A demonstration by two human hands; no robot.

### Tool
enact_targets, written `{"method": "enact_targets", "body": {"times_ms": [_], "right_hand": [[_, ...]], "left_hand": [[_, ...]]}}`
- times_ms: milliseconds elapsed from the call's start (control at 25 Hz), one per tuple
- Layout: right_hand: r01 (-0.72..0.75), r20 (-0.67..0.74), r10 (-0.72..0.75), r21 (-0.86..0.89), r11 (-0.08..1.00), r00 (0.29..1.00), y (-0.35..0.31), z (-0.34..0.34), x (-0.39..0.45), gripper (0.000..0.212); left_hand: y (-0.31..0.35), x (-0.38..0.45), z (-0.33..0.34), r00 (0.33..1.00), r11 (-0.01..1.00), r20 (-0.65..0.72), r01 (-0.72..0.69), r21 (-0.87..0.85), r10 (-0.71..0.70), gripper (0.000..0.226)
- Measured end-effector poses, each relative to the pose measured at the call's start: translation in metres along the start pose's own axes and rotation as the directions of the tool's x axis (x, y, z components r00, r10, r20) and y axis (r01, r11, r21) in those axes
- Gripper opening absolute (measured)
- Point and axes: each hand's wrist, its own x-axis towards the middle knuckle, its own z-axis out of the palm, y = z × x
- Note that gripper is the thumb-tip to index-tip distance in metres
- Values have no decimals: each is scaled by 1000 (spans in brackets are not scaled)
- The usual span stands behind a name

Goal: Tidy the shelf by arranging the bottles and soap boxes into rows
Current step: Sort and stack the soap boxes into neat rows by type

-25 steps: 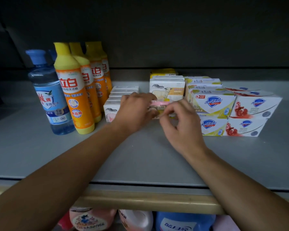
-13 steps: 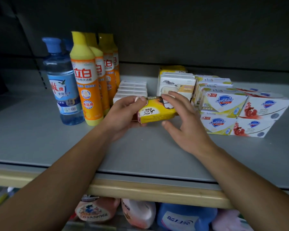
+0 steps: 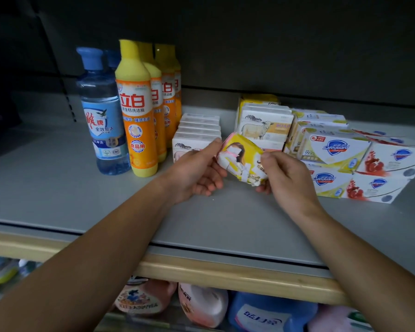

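Above the grey shelf, between the soap box stacks, the yellow soap packet now sits tilted with its printed figure facing up, where half a second ago its logo side showed. Left hand pinches the packet's left end, thumb on top and fingers curled beneath. Right hand grips the right end, thumb over the upper edge. Bottles stand in rows at left

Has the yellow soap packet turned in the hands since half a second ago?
Yes. The yellow soap packet now tilts, its printed face turned up, beside the cow soap boxes.
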Motion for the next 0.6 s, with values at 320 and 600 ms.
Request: {"method": "enact_targets", "body": {"times_ms": [320, 600], "right_hand": [[399, 157, -368, -284, 872, 916, -10, -4, -4, 36], [310, 354, -171, -387, 868, 919, -37, -61, -20, 53]], "left_hand": [[3, -3, 0, 994, 961, 51, -81, -264, 98, 33], [17, -18, 43, 975, 969, 175, -91, -231, 133, 20]]}}
